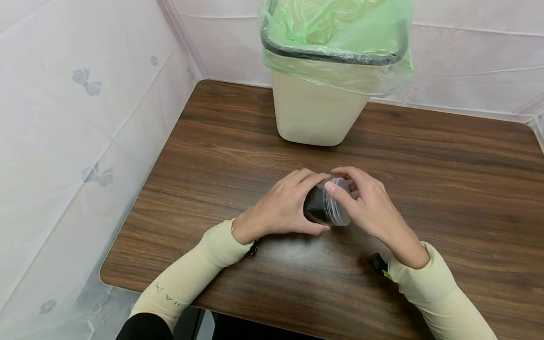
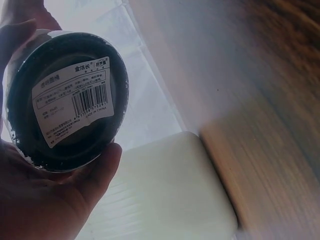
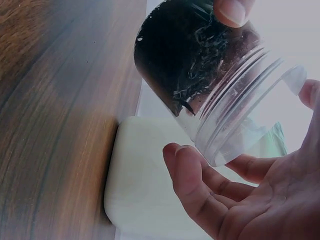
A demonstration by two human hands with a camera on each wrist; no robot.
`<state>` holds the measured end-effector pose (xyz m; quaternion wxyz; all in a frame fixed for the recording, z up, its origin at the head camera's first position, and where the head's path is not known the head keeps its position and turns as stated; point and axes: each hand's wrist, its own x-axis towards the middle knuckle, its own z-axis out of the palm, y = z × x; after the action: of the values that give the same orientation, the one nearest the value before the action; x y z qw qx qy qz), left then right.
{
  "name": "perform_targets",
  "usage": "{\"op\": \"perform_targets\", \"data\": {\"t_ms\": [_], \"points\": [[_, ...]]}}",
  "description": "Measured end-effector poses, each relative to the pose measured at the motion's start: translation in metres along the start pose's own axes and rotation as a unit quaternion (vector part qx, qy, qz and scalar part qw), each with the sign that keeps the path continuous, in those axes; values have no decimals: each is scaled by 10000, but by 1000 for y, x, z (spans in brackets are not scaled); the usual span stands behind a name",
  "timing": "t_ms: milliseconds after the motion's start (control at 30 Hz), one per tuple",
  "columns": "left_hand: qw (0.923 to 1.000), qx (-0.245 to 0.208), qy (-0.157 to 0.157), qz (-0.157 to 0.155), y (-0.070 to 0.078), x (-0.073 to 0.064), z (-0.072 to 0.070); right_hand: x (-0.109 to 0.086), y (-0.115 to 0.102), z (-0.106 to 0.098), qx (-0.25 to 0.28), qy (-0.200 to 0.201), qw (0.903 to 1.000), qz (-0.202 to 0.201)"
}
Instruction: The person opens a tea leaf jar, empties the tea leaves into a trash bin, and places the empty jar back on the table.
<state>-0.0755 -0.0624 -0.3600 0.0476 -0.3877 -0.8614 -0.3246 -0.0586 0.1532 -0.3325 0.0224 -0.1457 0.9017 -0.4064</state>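
Note:
A clear round plastic jar (image 1: 315, 206) with dark, shredded-looking contents is tipped on its side over the table. My left hand (image 1: 284, 206) grips its body, thumb below and fingers above. On the jar's right end sits a clear ridged lid (image 1: 340, 215). Around that lid my right hand (image 1: 374, 204) curls, its thumb at the lid's edge and its fingers bent about the rim. The left wrist view shows the jar's dark base with a white barcode label (image 2: 75, 102). Dark pieces cling inside the jar wall (image 3: 200, 45) in the right wrist view.
A cream waste bin (image 1: 318, 108) lined with a green plastic bag (image 1: 340, 28) stands at the back of the brown wooden table (image 1: 204, 156). White plastic sheeting (image 1: 85, 132) hangs at the left and behind the table.

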Motion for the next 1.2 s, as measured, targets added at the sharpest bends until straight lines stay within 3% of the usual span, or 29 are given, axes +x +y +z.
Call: {"op": "perform_targets", "data": {"t_ms": [433, 867, 1033, 1200], "points": [[10000, 35, 66, 50, 0, 1, 1, -1, -2, 1, 31, 124, 9997, 199], [9999, 55, 101, 85, 0, 2, 1, -3, -1, 2, 117, 344, 9992, 143], [10000, 44, 50, 73, -1, 2, 1, -5, 1, 2, 70, 490, 9988, -44], [9999, 6, 31, 116, -2, 3, 0, -6, 3, 3, 172, 748, 9956, -547]]}}
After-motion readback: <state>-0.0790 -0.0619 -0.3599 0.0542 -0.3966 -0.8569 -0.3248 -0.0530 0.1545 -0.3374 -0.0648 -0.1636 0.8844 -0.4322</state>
